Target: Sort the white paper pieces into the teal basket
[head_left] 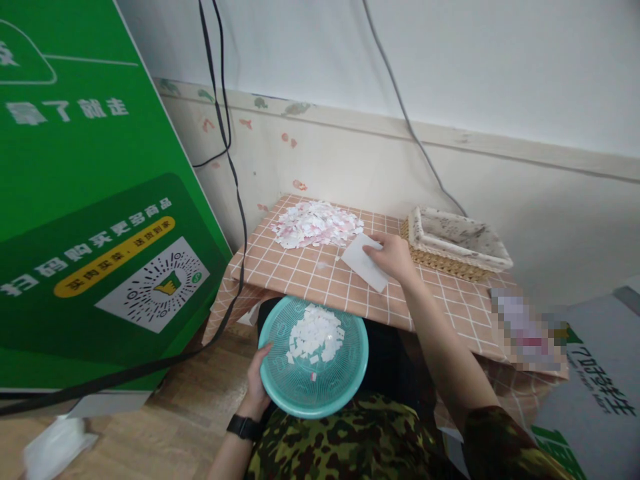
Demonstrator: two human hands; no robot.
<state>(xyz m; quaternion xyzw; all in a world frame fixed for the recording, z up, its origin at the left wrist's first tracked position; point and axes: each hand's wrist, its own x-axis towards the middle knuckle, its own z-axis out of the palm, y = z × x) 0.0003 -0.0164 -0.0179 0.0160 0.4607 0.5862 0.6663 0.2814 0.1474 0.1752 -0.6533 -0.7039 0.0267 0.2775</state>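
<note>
My left hand (259,381) grips the rim of a round turquoise plastic basket (300,397), held below the table's front edge and over my lap. Small white paper scraps (316,333) are heaped inside it, with one red-marked scrap lying apart. Over the table, my right hand (393,255) pinches a flat white card (364,262) between thumb and fingers. The card's left corner is close to a large pile of white and pinkish paper scraps (317,225) on the tablecloth. A few loose scraps lie between the card and the pile.
A brown checked cloth covers the table (280,270). At its back right stands a cloth-lined wicker basket (450,250). A green vending-style panel (100,167) rises at left, with a black strap (243,247) hanging beside it. A grey box (595,373) is at right.
</note>
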